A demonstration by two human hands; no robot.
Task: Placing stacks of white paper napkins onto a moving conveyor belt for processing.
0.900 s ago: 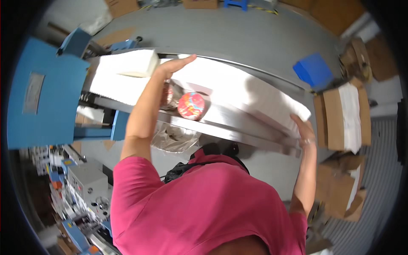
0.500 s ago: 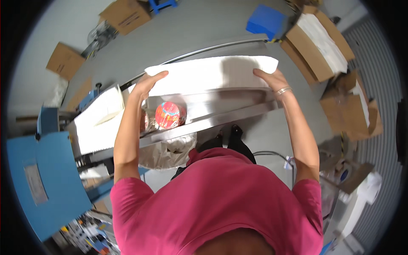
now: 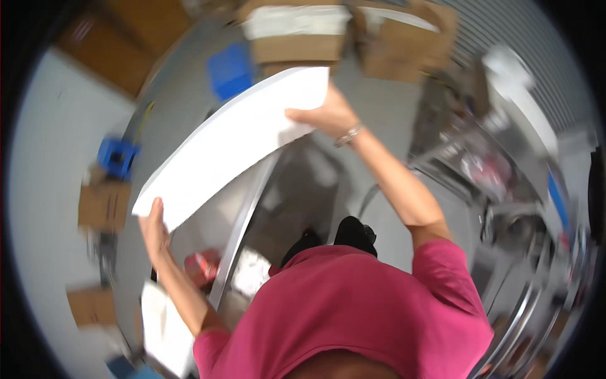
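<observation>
Against grey floor [image 3: 388, 110], left hand [image 3: 153, 232] and right hand [image 3: 331, 115] grip a white stack's [image 3: 230, 139] ends.

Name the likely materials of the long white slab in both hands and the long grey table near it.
Long white slab: probably paper or tissue, matte; white without glints, though foam is possible. Long grey table: likely metal, perhaps stainless steel, semi-glossy; its edge catches a bright streak.
</observation>
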